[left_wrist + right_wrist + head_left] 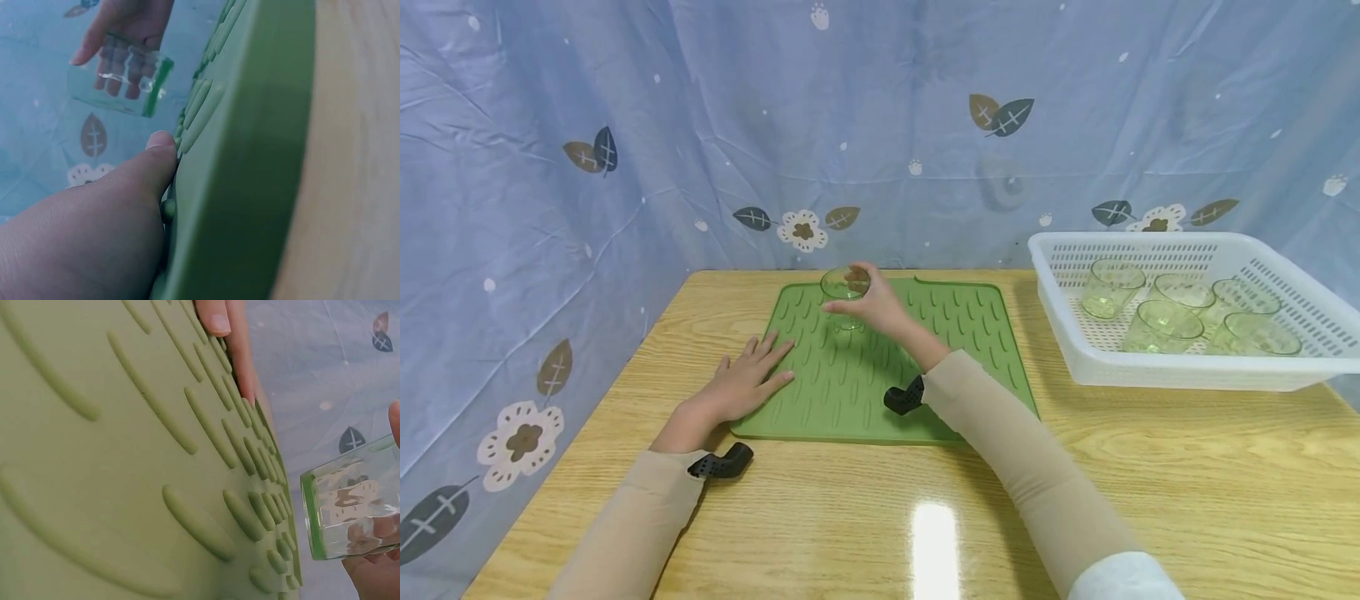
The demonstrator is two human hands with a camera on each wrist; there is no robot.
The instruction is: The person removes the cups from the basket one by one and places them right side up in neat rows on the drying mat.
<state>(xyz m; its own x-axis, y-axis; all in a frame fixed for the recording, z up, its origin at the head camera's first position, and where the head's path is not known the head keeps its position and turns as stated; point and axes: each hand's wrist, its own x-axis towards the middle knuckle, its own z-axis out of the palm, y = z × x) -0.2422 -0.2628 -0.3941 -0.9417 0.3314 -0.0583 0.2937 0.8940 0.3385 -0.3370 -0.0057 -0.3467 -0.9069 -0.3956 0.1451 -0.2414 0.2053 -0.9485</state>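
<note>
My right hand [882,305] grips a clear, green-tinted drinking glass [838,289] around its side, thumb on one side and fingers on the other. The glass is upright over the back left part of a green ridged drying mat [850,408]. In the left wrist view, a gap shows between the glass's thick green base [158,87] and the mat. At the mat's left edge, my left hand [739,388] rests with its fingers spread and straight. Its thumb [153,165] lies against the mat's ridged surface in the left wrist view.
A white plastic basket [1195,372] with slotted walls stands on the right side of the wooden table [820,525]. Several similar glasses [1163,327] stand inside it. A blue patterned curtain [880,108] hangs behind the table and along its left side.
</note>
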